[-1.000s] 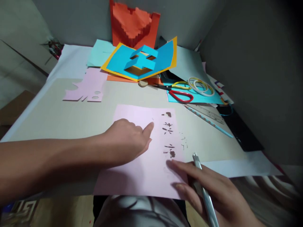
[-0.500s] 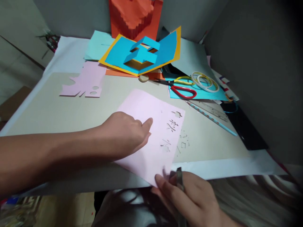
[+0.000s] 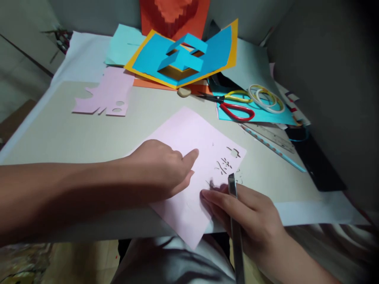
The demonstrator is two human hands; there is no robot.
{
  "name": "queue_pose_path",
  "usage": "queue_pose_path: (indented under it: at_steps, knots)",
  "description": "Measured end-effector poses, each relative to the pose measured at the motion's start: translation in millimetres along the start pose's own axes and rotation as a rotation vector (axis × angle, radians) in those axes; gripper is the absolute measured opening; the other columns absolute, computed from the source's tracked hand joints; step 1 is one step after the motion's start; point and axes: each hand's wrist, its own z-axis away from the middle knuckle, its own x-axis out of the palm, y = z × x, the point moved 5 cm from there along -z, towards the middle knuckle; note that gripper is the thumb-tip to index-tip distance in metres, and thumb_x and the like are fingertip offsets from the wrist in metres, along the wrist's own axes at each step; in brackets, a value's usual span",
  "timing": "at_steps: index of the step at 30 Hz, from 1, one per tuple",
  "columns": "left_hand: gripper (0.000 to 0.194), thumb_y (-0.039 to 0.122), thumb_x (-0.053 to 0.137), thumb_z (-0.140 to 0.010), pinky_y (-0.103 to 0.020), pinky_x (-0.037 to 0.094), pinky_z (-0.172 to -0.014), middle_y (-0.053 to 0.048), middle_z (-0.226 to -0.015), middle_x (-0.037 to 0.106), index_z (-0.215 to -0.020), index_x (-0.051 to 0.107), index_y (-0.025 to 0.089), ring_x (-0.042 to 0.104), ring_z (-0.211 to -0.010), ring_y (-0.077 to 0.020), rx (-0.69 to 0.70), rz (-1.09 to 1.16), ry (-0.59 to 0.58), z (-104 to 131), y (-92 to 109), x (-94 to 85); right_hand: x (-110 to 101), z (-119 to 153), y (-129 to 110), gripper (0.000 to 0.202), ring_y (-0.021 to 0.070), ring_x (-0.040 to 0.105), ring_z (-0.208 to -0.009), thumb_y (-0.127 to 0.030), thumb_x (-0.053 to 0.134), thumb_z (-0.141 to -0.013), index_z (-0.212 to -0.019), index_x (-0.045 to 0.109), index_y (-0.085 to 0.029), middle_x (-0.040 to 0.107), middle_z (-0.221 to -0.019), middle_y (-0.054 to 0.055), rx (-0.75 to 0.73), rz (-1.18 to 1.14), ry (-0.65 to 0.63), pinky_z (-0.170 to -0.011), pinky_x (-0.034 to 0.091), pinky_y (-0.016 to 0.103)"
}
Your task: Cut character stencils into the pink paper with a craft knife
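A pink paper sheet (image 3: 189,126) with cut-out characters near its right corner lies turned on the grey-beige board, its lower corner over the table's front edge. My left hand (image 3: 166,169) presses on the sheet, index finger stretched out and thumb apart, holding nothing. My right hand (image 3: 245,213) is closed around a slim metal-bladed craft knife (image 3: 236,232). Its thumb and fingertips are at the sheet's lower right edge, beside the characters. A small dark piece or tip shows at those fingertips, too blurred to make out.
Behind lie a blue and yellow pop-up card (image 3: 213,59), scissors (image 3: 239,112), tape rolls (image 3: 266,98), a striped pencil (image 3: 272,148) and a black flat object (image 3: 319,161). A cut pink paper (image 3: 109,92) is at the left.
My right hand has moved up along the sheet's right edge with the knife. The sheet has turned clockwise, and its lower corner now shows. The left hand keeps its pose on the sheet.
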Motion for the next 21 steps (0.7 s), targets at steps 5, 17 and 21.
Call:
queue_pose_path:
  at_steps: [5, 17, 21]
  knots:
    - [0.050, 0.029, 0.033, -0.102, -0.033, 0.018, -0.052, -0.005, -0.068, 0.069, -0.144, 0.053, 0.010, 0.062, -0.057, -0.0237, 0.019, -0.072, 0.108, 5, 4, 0.4, -17, 3, 4, 0.040, 0.0184, 0.073, -0.076, -0.048, 0.046, -0.104, -0.127, 0.069, -0.025, 0.077, -0.094, 0.007, 0.129, -0.286, -0.004, -0.062, 0.057, 0.028]
    - [0.043, 0.027, 0.050, -0.093, -0.035, 0.020, -0.048, -0.001, -0.060, 0.064, -0.130, 0.062, 0.009, 0.059, -0.049, -0.0213, 0.079, -0.038, 0.178, 10, 11, -10.7, -7, -16, 27, 0.011, 0.0124, 0.079, -0.075, -0.032, 0.078, -0.086, -0.097, 0.080, -0.034, 0.084, -0.088, -0.003, 0.707, -0.669, 0.051, -0.067, 0.061, 0.013]
    - [0.052, 0.043, 0.052, -0.095, -0.035, 0.028, -0.050, -0.003, -0.063, 0.067, -0.136, 0.061, 0.012, 0.063, -0.053, -0.0234, 0.088, 0.003, 0.049, 10, 16, -17.3, -11, -24, 27, 0.008, 0.0124, 0.077, -0.068, -0.022, 0.076, -0.083, -0.088, 0.079, -0.028, 0.083, -0.085, -0.001, 0.726, -0.583, 0.087, -0.058, 0.059, 0.013]
